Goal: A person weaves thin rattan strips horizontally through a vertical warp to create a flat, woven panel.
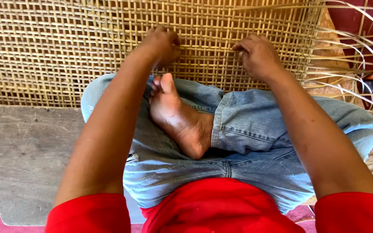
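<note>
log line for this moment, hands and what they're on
left hand: fingers curled on woven cane mat | right hand: pressing on mat | loose cane strips: at right edge

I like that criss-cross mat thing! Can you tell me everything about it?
The woven mat is pale yellow cane, thin strips crossing to leave small square holes. It lies flat in front of the seated person, partly over a grey board. On its right edge, loose strips stick out unwoven. Both hands press on its near edge: the left hand and the right hand, fingers curled onto the strips.
</note>
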